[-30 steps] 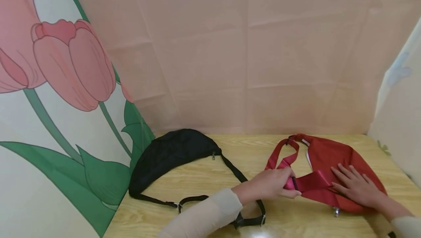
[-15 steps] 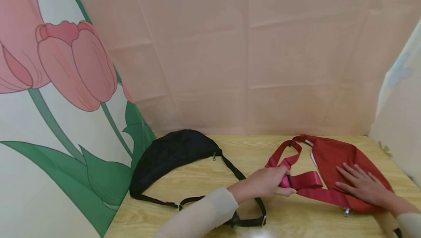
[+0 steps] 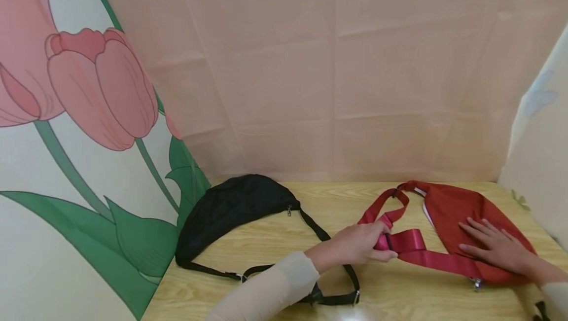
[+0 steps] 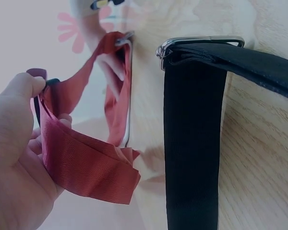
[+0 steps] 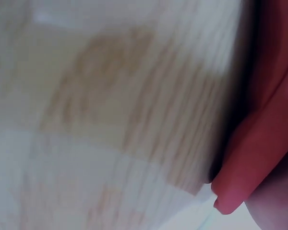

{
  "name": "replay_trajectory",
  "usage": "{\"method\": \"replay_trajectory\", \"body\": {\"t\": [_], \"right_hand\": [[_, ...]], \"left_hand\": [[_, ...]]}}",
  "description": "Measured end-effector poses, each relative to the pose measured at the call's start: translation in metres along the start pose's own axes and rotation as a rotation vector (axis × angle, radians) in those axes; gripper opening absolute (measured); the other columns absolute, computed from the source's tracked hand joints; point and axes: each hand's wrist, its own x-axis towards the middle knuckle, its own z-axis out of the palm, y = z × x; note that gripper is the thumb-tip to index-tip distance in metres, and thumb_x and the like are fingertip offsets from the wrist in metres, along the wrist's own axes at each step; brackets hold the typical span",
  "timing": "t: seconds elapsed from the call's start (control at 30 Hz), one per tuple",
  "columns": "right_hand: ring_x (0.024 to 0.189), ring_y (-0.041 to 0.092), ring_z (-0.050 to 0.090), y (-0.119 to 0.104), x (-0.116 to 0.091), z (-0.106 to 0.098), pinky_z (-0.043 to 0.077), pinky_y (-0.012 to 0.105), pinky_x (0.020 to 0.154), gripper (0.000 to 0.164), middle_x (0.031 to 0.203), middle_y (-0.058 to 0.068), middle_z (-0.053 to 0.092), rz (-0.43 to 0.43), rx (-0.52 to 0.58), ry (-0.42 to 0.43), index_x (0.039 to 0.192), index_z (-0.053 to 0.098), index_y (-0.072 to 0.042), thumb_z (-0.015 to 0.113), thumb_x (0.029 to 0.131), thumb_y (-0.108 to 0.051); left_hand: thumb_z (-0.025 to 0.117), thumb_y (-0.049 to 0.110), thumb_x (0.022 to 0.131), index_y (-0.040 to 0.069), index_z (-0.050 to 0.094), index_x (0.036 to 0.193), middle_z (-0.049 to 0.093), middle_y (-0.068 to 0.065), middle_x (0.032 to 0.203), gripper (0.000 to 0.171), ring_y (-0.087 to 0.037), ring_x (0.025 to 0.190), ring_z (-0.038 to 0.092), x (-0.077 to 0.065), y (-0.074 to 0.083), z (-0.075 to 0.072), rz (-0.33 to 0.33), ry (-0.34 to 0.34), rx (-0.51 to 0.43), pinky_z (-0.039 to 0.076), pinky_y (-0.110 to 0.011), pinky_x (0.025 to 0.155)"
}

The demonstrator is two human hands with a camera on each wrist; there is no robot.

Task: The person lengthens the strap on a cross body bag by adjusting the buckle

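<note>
A red sling bag (image 3: pixel 457 212) lies at the right of the table. My left hand (image 3: pixel 361 244) pinches its glossy red strap (image 3: pixel 443 261) at a dark slider buckle (image 3: pixel 389 243), where the strap folds into a loop. In the left wrist view, thumb and fingers close on the strap (image 4: pixel 86 160) beside the slider. My right hand (image 3: pixel 499 248) lies with spread fingers on the bag's front. A metal zipper pull (image 3: pixel 477 284) hangs at the bag's lower edge. The right wrist view shows just the bag's red edge (image 5: pixel 259 158) near the wrist.
To the left lies a black crescent bag (image 3: pixel 239 207), its black strap (image 3: pixel 206 269) reaching under my left forearm. That strap carries metal rings (image 4: pixel 206 40). A beige cloth wall (image 3: pixel 333 74) stands at the back, with a tulip-printed panel (image 3: pixel 102 89) at the left.
The red bag and right hand have slid right, while the left hand has shifted slightly left. The strap between them is drawn out longer and the loop at the slider is shorter.
</note>
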Motion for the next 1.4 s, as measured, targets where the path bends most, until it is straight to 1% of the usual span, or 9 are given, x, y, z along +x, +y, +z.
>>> {"method": "replay_trajectory", "body": {"t": [0.23, 0.4, 0.5, 0.63, 0.73, 0.9, 1.07, 1.27, 1.4], "right_hand": [[0.137, 0.068, 0.017, -0.004, 0.003, -0.006, 0.021, 0.079, 0.098, 0.068, 0.143, 0.043, 0.040, -0.029, -0.024, 0.069, 0.138, 0.051, 0.007, 0.069, 0.095, -0.041], [0.124, 0.064, 0.038, -0.045, -0.002, -0.018, 0.024, 0.075, 0.103, 0.051, 0.132, 0.040, 0.052, -0.091, -0.004, 0.180, 0.128, 0.061, 0.008, 0.073, 0.093, -0.028], [0.121, 0.051, 0.046, -0.084, -0.012, -0.026, 0.034, 0.049, 0.113, 0.043, 0.131, 0.031, 0.059, -0.092, 0.066, 0.213, 0.128, 0.064, 0.001, 0.071, 0.096, -0.027], [0.115, 0.008, 0.055, -0.129, -0.026, -0.033, 0.043, 0.016, 0.083, 0.034, 0.126, 0.016, 0.066, -0.075, 0.114, 0.243, 0.127, 0.067, -0.010, 0.068, 0.098, -0.029], [0.108, -0.007, 0.052, -0.152, -0.033, -0.031, 0.047, 0.018, 0.075, 0.037, 0.125, 0.012, 0.068, -0.074, 0.136, 0.220, 0.128, 0.068, -0.012, 0.069, 0.098, -0.032], [0.101, 0.007, 0.058, -0.174, -0.036, -0.019, 0.052, 0.024, 0.072, 0.047, 0.118, 0.005, 0.067, -0.148, 0.144, 0.226, 0.128, 0.066, -0.012, 0.079, 0.088, -0.034], [0.089, -0.002, 0.050, -0.179, -0.031, -0.006, 0.048, 0.023, 0.066, 0.046, 0.104, -0.009, 0.061, -0.240, 0.105, 0.273, 0.117, 0.065, -0.018, 0.088, 0.079, -0.031], [0.086, -0.003, 0.052, -0.179, -0.029, 0.000, 0.050, 0.022, 0.064, 0.045, 0.100, -0.011, 0.060, -0.280, 0.029, 0.297, 0.113, 0.066, -0.016, 0.090, 0.075, -0.017], [0.084, -0.004, 0.050, -0.177, -0.031, -0.001, 0.046, 0.021, 0.061, 0.045, 0.100, -0.012, 0.060, -0.285, 0.089, 0.302, 0.118, 0.066, -0.017, 0.087, 0.079, -0.015]], "left_hand": [[0.061, 0.054, 0.097, 0.022, 0.052, 0.133, 0.056, 0.016, 0.095, 0.049, 0.003, 0.075, 0.051, 0.003, 0.001, 0.002, -0.003, 0.004, -0.019, 0.040, -0.012, 0.062], [0.063, 0.052, 0.097, 0.024, 0.053, 0.123, 0.053, 0.016, 0.084, 0.040, 0.001, 0.068, 0.051, 0.003, 0.004, 0.001, -0.034, 0.010, -0.066, 0.040, -0.014, 0.059], [0.063, 0.052, 0.097, 0.025, 0.052, 0.120, 0.053, 0.016, 0.082, 0.037, 0.001, 0.067, 0.051, 0.002, 0.006, 0.001, -0.036, 0.012, -0.077, 0.040, -0.014, 0.059], [0.063, 0.051, 0.097, 0.024, 0.052, 0.121, 0.056, 0.018, 0.086, 0.037, 0.003, 0.069, 0.052, 0.002, 0.007, 0.000, -0.019, 0.020, -0.106, 0.041, -0.013, 0.062], [0.064, 0.050, 0.097, 0.023, 0.052, 0.123, 0.057, 0.020, 0.089, 0.039, 0.005, 0.071, 0.052, 0.002, 0.008, -0.001, -0.014, 0.028, -0.133, 0.042, -0.012, 0.065], [0.064, 0.048, 0.098, 0.022, 0.052, 0.126, 0.056, 0.021, 0.086, 0.040, 0.006, 0.071, 0.053, 0.001, 0.008, -0.004, -0.007, 0.041, -0.167, 0.042, -0.011, 0.065], [0.063, 0.047, 0.098, 0.021, 0.052, 0.128, 0.057, 0.021, 0.089, 0.041, 0.006, 0.074, 0.054, 0.001, 0.007, -0.003, -0.005, 0.053, -0.188, 0.042, -0.011, 0.067], [0.064, 0.047, 0.098, 0.021, 0.053, 0.128, 0.057, 0.020, 0.089, 0.041, 0.004, 0.074, 0.054, 0.002, 0.006, -0.004, -0.019, 0.051, -0.188, 0.043, -0.011, 0.066], [0.063, 0.047, 0.098, 0.021, 0.052, 0.130, 0.059, 0.019, 0.093, 0.043, 0.005, 0.077, 0.054, 0.001, 0.004, -0.003, -0.026, 0.054, -0.170, 0.043, -0.011, 0.068]]}}
